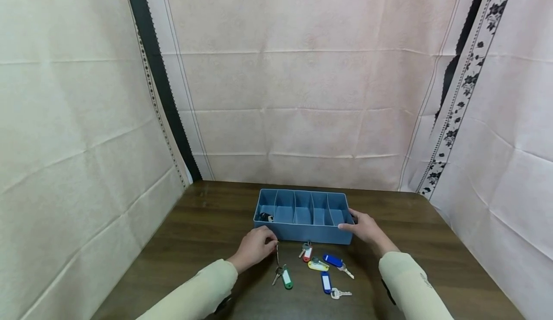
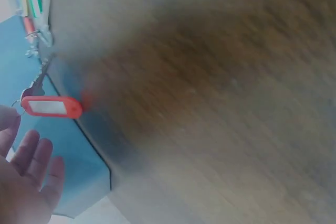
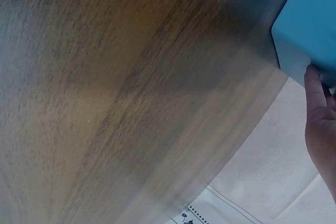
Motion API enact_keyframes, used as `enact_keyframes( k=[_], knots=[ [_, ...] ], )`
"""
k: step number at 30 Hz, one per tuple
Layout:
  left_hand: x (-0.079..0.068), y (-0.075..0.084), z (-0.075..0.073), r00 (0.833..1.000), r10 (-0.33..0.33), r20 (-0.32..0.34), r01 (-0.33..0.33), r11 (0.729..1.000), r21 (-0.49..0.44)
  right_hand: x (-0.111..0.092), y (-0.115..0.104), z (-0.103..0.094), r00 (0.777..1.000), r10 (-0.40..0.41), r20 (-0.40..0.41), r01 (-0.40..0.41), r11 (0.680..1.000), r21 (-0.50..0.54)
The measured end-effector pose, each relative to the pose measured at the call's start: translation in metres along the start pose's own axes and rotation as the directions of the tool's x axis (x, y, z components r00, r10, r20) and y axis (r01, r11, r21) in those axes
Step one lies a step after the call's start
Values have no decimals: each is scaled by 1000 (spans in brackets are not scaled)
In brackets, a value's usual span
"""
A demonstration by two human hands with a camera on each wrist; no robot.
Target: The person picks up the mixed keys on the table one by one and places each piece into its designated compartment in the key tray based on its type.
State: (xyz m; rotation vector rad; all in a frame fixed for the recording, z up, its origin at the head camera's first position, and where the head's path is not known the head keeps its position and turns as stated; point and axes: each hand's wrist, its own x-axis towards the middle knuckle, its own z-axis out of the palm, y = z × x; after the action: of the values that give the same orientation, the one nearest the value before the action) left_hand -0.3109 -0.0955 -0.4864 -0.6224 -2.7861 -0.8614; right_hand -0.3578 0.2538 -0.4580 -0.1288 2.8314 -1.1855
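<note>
My left hand (image 1: 255, 248) pinches the ring of a key with a red tag (image 2: 51, 107) just in front of a blue compartment box (image 1: 302, 232). In the left wrist view the key (image 2: 37, 83) and tag dangle from thumb and fingertip, while the other fingers are loosely bent. The box has a row of compartments; a small dark item (image 1: 265, 217), its kind unclear, lies in the leftmost. My right hand (image 1: 367, 229) grips the box's right end, thumb on the front wall and other fingers round the side, partly hidden.
On the brown wooden table (image 1: 207, 224) before the box lie tagged keys: a green tag (image 1: 287, 279), another red tag (image 1: 307, 254), a yellow tag (image 1: 318, 265) and two blue tags (image 1: 326, 282). Pale cloth (image 1: 302, 94) hangs behind the table and at both sides.
</note>
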Motion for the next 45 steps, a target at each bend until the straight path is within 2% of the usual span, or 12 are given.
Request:
enact_keyframes(
  k=[9,17,24,30,37,45],
  knots=[
    [2,15,-18,998,7,-65,-12,997,-79,1,1,2,1000,-8,-3,8,1000,4],
    [21,26,-32,988,17,-155,-38,991,-131,2,2,0,1000,-2,-10,2,1000,0],
    [40,30,-40,980,-73,-185,34,978,-207,2,4,1,1000,12,-6,-12,1000,25],
    [57,27,-43,969,-113,-220,57,968,-246,1,4,1,1000,27,-6,-26,999,35],
    [78,24,-47,954,-131,-269,61,965,-254,1,2,0,999,38,2,-38,998,42],
    [98,26,-42,939,-196,-285,124,960,-250,0,2,-1,999,43,7,-44,998,44]
  ],
)
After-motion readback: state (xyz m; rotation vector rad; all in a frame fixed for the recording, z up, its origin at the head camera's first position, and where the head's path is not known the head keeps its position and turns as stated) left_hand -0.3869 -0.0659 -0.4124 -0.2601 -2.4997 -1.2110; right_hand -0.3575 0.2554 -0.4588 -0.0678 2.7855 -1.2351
